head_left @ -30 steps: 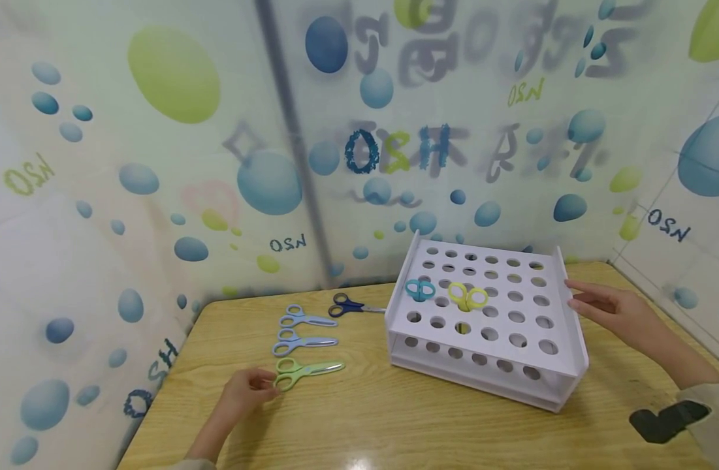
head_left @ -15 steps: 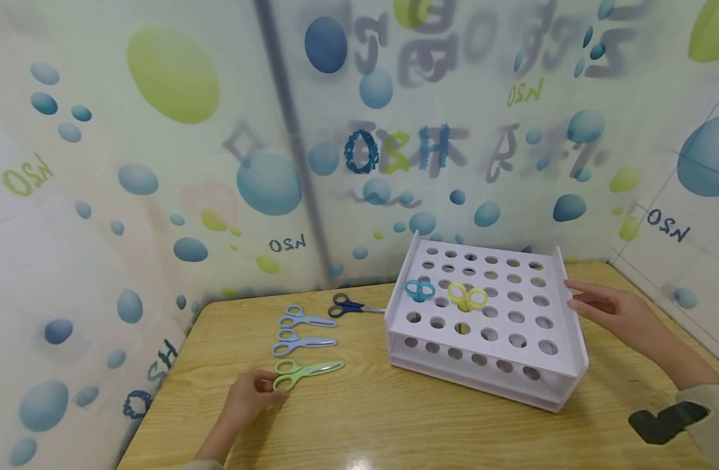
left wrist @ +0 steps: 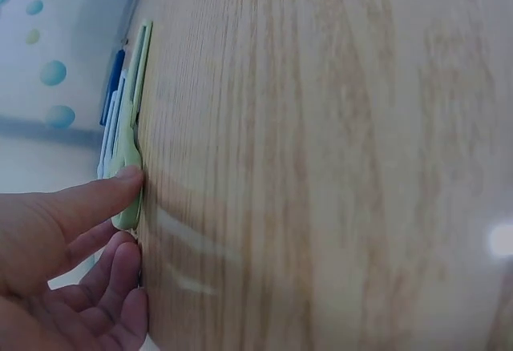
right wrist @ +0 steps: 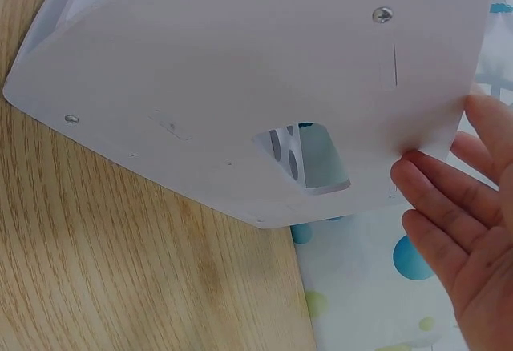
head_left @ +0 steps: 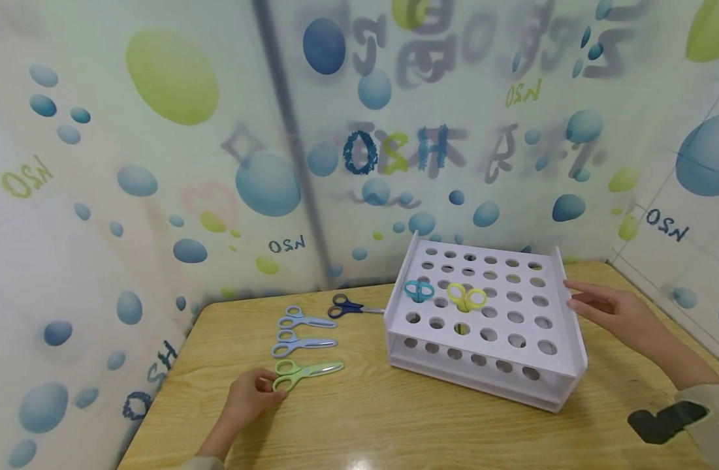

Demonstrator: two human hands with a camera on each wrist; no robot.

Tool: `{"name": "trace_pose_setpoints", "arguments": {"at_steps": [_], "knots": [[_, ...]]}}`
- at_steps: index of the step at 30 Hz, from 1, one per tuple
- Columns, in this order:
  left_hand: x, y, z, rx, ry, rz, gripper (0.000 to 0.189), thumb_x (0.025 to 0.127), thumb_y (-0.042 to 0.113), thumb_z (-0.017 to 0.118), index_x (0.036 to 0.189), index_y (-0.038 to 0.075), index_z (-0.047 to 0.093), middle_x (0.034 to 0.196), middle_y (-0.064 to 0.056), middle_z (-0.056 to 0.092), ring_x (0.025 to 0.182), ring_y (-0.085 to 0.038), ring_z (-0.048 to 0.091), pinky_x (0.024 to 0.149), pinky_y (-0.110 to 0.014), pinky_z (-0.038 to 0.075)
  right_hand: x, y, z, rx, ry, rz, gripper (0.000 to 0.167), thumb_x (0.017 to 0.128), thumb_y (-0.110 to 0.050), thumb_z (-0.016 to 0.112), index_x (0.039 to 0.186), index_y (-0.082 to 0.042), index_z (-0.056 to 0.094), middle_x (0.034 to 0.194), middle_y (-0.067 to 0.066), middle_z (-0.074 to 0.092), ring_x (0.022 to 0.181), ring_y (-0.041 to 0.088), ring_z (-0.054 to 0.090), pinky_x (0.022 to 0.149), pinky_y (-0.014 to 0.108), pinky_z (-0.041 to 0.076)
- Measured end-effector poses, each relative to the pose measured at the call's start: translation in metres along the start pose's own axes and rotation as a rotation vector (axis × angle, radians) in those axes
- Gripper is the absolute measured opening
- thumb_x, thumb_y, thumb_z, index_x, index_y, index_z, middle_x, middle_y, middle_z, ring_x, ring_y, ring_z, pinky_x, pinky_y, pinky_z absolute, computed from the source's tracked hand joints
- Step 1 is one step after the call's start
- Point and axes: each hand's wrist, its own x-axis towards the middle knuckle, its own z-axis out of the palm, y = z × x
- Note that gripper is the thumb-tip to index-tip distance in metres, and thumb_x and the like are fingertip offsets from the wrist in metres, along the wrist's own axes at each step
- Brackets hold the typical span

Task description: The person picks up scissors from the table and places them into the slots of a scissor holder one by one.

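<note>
My left hand [head_left: 250, 397] pinches a handle loop of the green scissors [head_left: 306, 372], which lie on the table with blades pointing right. In the left wrist view, the thumb of my left hand [left wrist: 68, 247] is on the green handle [left wrist: 128, 159]. My right hand [head_left: 614, 316] touches the right side panel of a white rack [head_left: 503, 349] with round holes. The right wrist view has the extended fingers of my right hand [right wrist: 457, 215] against that panel [right wrist: 240, 62]. Teal scissors [head_left: 420, 290] and yellow scissors [head_left: 467, 297] stand handles up in the rack's holes.
Two light blue scissors, the upper pair [head_left: 306, 319] and the lower pair [head_left: 305, 342], lie behind the green ones. Dark blue scissors [head_left: 349, 306] lie farther back, tips near the rack's left side. A patterned curtain [head_left: 218, 163] borders the wooden table [head_left: 359, 424].
My left hand has moved slightly right and its thumb has come onto the handle of the green scissors. The right hand and the rack have stayed in place.
</note>
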Motion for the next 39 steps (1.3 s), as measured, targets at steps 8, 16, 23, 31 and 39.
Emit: {"name": "trace_pose_setpoints", "arguments": {"at_steps": [8,16,23,31,39], "knots": [[0.003,0.0,-0.003,0.016,-0.048,0.005,0.027,0.063,0.006,0.082,0.083,0.0,0.065,0.067,-0.001,0.056,0.063,-0.013,0.051,0.054,-0.024,0.041,0.0,0.001,0.0,-0.005,-0.007,0.007,0.05,0.093,-0.024,0.056,0.132,0.005,0.044,0.113,0.03,0.056,0.083,-0.02,0.044,0.07,0.044,0.052],[0.001,0.001,-0.009,0.028,-0.083,0.003,0.029,0.063,0.009,0.083,0.083,0.0,0.065,0.07,0.0,0.058,0.066,-0.013,0.053,0.057,-0.024,0.043,0.001,0.002,-0.001,-0.006,-0.006,-0.001,0.05,0.092,-0.024,0.057,0.131,0.005,0.045,0.111,0.029,0.057,0.082,-0.019,0.045,0.068,0.038,0.053],[0.001,0.001,-0.016,0.014,-0.109,0.001,0.031,0.066,0.012,0.082,0.087,-0.002,0.064,0.074,-0.003,0.061,0.067,-0.015,0.058,0.057,-0.027,0.047,0.0,0.001,-0.001,-0.004,-0.002,-0.004,0.05,0.092,-0.023,0.057,0.131,0.006,0.045,0.111,0.03,0.057,0.082,-0.019,0.045,0.066,0.029,0.053],[-0.002,0.007,-0.025,-0.071,-0.155,-0.005,0.034,0.071,0.01,0.078,0.093,-0.008,0.061,0.074,-0.007,0.064,0.067,-0.017,0.06,0.056,-0.029,0.049,0.0,0.001,0.0,-0.007,-0.002,-0.002,0.05,0.092,-0.024,0.057,0.131,0.005,0.045,0.112,0.031,0.056,0.082,-0.02,0.044,0.066,0.032,0.053],[-0.002,0.01,-0.03,-0.147,-0.17,-0.022,0.038,0.074,0.008,0.075,0.101,-0.012,0.057,0.073,-0.007,0.063,0.066,-0.017,0.058,0.054,-0.026,0.046,0.0,0.0,0.0,-0.009,0.003,-0.006,0.05,0.092,-0.024,0.057,0.131,0.005,0.045,0.112,0.031,0.056,0.082,-0.021,0.043,0.067,0.036,0.053]]}}
